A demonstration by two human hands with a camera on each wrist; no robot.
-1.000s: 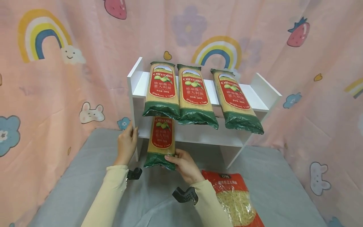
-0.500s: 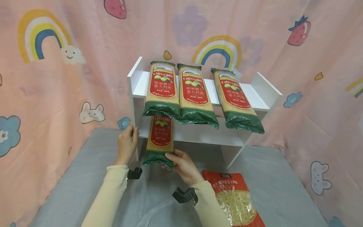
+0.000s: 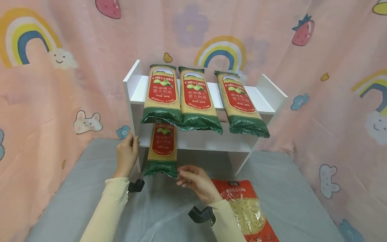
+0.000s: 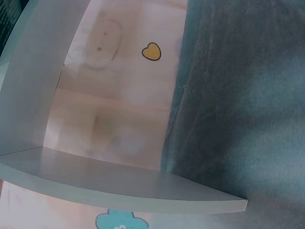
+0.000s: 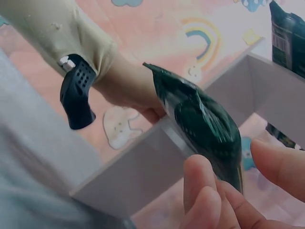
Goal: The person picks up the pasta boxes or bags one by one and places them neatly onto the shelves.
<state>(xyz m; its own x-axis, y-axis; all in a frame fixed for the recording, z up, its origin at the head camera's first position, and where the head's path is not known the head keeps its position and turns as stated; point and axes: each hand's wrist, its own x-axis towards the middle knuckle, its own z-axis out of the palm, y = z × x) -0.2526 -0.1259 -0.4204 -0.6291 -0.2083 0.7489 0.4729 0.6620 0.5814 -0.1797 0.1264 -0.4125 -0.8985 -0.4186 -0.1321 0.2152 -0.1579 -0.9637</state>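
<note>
A white two-tier shelf (image 3: 266,101) stands on grey cloth. Three green-and-red spaghetti packs (image 3: 193,97) lie across its top tier and overhang the front. A fourth spaghetti pack (image 3: 161,148) lies on the lower tier at the left, its green end (image 5: 205,129) sticking out. My left hand (image 3: 126,155) grips the shelf's left side panel, thumb on its front edge. My right hand (image 3: 182,173) hovers by that green end with relaxed fingers, holding nothing. In the right wrist view its fingertips (image 5: 202,183) sit just under the pack's end.
A red bag of short pasta (image 3: 246,210) lies flat on the grey cloth (image 3: 75,201) to the right of my right forearm. Pink patterned curtains (image 3: 332,67) close in the back and both sides. The left wrist view shows only a shelf board (image 4: 119,183), cloth and curtain.
The fourth pack slid a little further onto the lower tier. My right hand let go of its green end and drew slightly back. The left hand stayed on the side panel.
</note>
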